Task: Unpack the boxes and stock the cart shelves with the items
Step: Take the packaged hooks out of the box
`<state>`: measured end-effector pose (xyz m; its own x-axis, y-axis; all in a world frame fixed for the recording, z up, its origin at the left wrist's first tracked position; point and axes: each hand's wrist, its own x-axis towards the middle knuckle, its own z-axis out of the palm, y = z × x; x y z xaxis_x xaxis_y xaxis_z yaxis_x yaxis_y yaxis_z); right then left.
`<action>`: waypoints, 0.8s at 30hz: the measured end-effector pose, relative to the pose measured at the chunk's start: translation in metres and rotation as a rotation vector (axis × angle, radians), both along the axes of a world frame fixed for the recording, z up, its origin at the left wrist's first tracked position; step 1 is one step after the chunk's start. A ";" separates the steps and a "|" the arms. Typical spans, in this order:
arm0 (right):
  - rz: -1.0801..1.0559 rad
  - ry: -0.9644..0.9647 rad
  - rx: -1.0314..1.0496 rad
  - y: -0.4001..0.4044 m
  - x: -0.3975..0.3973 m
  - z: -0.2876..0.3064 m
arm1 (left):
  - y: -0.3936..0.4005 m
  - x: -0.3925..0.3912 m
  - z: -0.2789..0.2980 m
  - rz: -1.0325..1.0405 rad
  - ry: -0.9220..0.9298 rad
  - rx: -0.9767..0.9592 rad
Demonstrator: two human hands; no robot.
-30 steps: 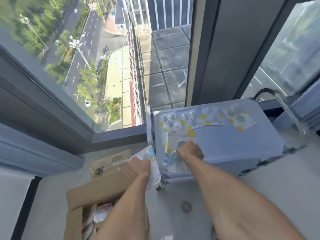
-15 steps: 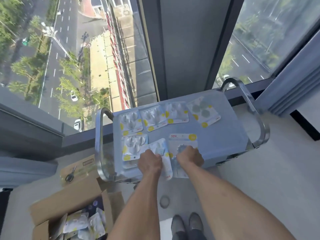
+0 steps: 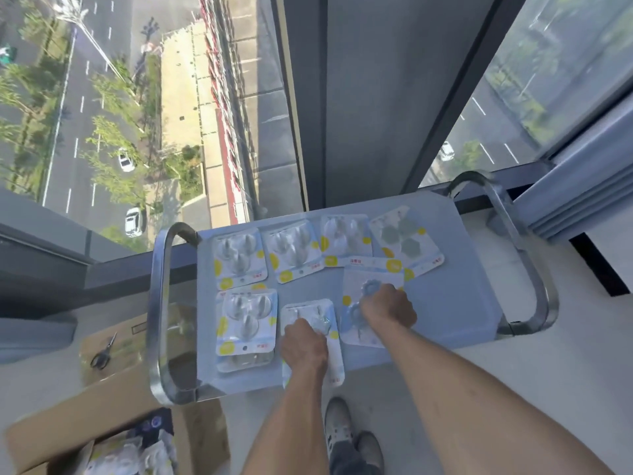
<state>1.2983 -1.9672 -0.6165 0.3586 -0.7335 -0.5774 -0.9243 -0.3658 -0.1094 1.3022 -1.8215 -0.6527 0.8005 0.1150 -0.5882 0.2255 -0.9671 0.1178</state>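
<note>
A pale blue cart top shelf (image 3: 452, 303) with steel handles carries several blister packs of hooks, white cards with yellow dots. My left hand (image 3: 303, 344) grips one clear hook pack (image 3: 313, 315) lying at the shelf's front edge. My right hand (image 3: 388, 308) is curled on a pack of blue gear-shaped hooks (image 3: 371, 289) just right of it. Four packs line the back row, among them a pack with green hexagon hooks (image 3: 406, 240). One more hook pack (image 3: 246, 320) lies front left.
An open cardboard box (image 3: 102, 430) with more packs stands on the floor at the lower left. Scissors (image 3: 102, 353) lie on a flat cardboard piece beside the cart's left handle (image 3: 159, 303). Windows rise right behind the cart. My shoes (image 3: 346, 426) stand at the cart's front.
My left hand brought its pack from beside the box onto the shelf, left of the pack under my right hand. The view swung up and right over the cart.
</note>
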 end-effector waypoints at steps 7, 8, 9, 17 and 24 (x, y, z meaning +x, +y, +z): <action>0.100 0.023 0.055 0.019 0.023 -0.033 | 0.001 0.034 -0.023 0.059 -0.043 -0.112; 0.127 0.026 0.064 0.023 0.025 -0.035 | 0.001 0.039 -0.024 0.059 -0.039 -0.147; 0.157 0.026 0.068 0.028 0.025 -0.036 | 0.002 0.042 -0.022 0.060 -0.043 -0.174; 0.438 -0.018 0.089 0.060 0.033 -0.031 | 0.032 0.075 0.011 0.198 -0.340 -0.066; 0.572 0.012 0.149 0.097 0.040 -0.040 | 0.087 0.051 -0.006 -0.011 -0.130 0.180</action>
<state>1.3386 -1.8698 -0.6564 0.6662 -0.3365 -0.6655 -0.5865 -0.7876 -0.1889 1.3530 -1.7343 -0.6587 0.8700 0.1998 -0.4507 0.2093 -0.9774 -0.0292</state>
